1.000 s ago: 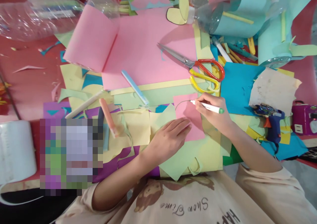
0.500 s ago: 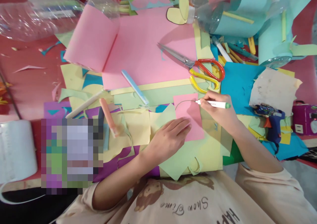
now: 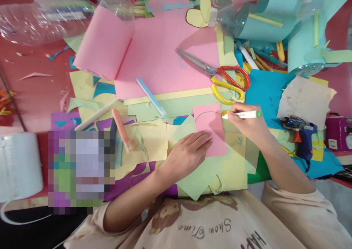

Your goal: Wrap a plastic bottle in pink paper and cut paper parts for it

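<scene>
While pressing down on a small pink card (image 3: 210,122) with the left hand (image 3: 189,152), pinching a white marker (image 3: 246,114) close to its tip with the right hand (image 3: 249,126). Laying the left fingers flat and close together over the card's lower left part, holding by pressure rather than by a grasp. Closing the right fingers and thumb snugly round the marker, pointing its green end off to the right and its tip at the card's right edge. Not being able to tell touching from hovering at that tip! Running across the card's upper part, a thin curved line (image 3: 206,112). Lying right in front of the torso, that card, overlapping pale green paper (image 3: 192,183). Sitting just beyond it, the scissors (image 3: 211,70), pointing their blades to the upper left over a large pink sheet (image 3: 156,54). Slanting across that sheet's near edge, a blue pen (image 3: 151,96). Resting out past the right forearm, a dark blue glue gun (image 3: 305,135). Showing at upper left, a pink-wrapped bottle (image 3: 104,43).
</scene>
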Available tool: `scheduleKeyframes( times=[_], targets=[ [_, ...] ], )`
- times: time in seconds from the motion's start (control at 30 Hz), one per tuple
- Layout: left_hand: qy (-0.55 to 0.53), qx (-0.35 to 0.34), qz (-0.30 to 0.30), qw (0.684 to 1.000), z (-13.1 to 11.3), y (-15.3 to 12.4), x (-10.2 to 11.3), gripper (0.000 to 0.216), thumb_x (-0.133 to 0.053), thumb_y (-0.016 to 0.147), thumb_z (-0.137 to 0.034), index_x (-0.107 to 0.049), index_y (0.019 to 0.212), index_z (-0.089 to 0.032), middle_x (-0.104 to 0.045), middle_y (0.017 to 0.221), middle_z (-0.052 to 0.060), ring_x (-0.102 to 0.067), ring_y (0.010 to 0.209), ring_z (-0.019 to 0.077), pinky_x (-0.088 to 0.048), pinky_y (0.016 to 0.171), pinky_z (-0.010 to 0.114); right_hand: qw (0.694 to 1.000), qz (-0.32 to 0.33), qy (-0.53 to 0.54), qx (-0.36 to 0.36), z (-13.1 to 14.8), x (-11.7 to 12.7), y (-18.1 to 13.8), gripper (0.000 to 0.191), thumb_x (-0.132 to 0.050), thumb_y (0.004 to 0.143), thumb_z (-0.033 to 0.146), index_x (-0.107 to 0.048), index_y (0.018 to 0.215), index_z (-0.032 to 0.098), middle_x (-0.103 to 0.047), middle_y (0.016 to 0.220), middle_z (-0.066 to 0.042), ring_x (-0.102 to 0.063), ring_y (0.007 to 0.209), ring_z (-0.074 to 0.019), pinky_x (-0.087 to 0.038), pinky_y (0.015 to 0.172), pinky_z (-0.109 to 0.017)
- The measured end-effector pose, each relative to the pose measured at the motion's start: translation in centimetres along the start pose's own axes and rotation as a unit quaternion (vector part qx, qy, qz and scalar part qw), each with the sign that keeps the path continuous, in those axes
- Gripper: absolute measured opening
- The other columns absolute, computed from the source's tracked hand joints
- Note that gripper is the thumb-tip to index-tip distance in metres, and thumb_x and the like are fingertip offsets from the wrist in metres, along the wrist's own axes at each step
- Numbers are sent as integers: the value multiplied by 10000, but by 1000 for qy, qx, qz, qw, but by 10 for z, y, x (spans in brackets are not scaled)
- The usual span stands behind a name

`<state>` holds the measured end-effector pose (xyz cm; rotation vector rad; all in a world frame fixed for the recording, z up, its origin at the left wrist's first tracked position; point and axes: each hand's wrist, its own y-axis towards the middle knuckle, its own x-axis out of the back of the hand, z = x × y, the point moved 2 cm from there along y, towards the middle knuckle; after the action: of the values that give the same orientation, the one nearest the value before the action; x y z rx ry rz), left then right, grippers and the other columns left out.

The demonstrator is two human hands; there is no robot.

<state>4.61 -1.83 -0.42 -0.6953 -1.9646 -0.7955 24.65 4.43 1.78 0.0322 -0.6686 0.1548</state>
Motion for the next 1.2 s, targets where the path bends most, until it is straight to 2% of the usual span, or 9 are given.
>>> scheduleKeyframes(
  times=[0.23,0.37,0.5,0.6,0.73,0.83,0.97,1.07,1.2],
  targets=[
    [-84,50,1,995,4,-1,-2,257,-500,874,-90,-633,1092,-119,-659,1192,129,-630,1127,232,-565,941,393,999,-22,29,6,7,2,-3,256,-549,764,126,-431,558,221,-449,472,39,-370,436,-95,-260,425,-271],
    [-143,102,-44,983,11,-3,14,236,-495,895,-115,-636,1072,-182,-655,1180,99,-647,1067,179,-574,883,330,999,-18,37,30,5,0,-3,191,-571,825,220,-520,641,216,-537,534,25,-458,485,-105,-308,452,-259],
    [-19,230,-149,962,37,-12,39,195,-521,882,-136,-646,986,-242,-649,1099,54,-650,958,185,-558,876,388,998,-6,66,24,-1,-3,-4,168,-591,866,357,-609,782,213,-600,605,9,-517,526,-112,-349,456,-246],
    [127,314,-115,934,57,-22,45,227,-570,862,-196,-623,1068,-274,-632,1084,72,-621,985,255,-516,913,515,995,-1,103,11,-6,-5,-2,153,-619,858,371,-657,891,227,-657,704,-3,-569,595,-121,-415,490,-243],
    [144,328,-67,931,68,-28,41,154,-539,881,-215,-625,1001,-257,-657,911,44,-640,859,227,-553,807,429,970,32,241,-30,-15,-10,4,126,-629,851,321,-687,922,234,-677,745,0,-602,616,-114,-487,549,-254],
    [142,313,-88,935,64,-23,46,144,-535,887,-221,-644,974,-256,-665,842,21,-649,801,202,-553,808,403,934,58,347,-70,-19,-13,9,153,-575,871,310,-695,909,224,-690,762,-11,-625,622,-125,-512,566,-280],
    [56,313,-136,938,54,-10,60,159,-542,898,-269,-653,1011,-270,-682,917,19,-655,804,172,-550,826,367,902,70,416,-88,-10,-15,8,204,-536,880,330,-700,928,220,-709,797,-31,-654,670,-143,-532,592,-295],
    [-84,286,-122,947,48,0,58,163,-524,916,-284,-659,999,-248,-701,965,16,-663,861,149,-551,826,310,883,100,449,-93,4,-18,3,218,-512,881,330,-695,919,219,-713,777,-29,-656,664,-147,-540,591,-293],
    [-314,296,-141,891,50,5,34,263,-618,861,-328,-624,1093,-203,-708,908,21,-675,841,126,-555,801,256,857,127,482,-128,13,-29,-4,197,-540,836,327,-686,869,199,-710,719,-27,-636,589,-143,-546,584,-297]
  ],
)
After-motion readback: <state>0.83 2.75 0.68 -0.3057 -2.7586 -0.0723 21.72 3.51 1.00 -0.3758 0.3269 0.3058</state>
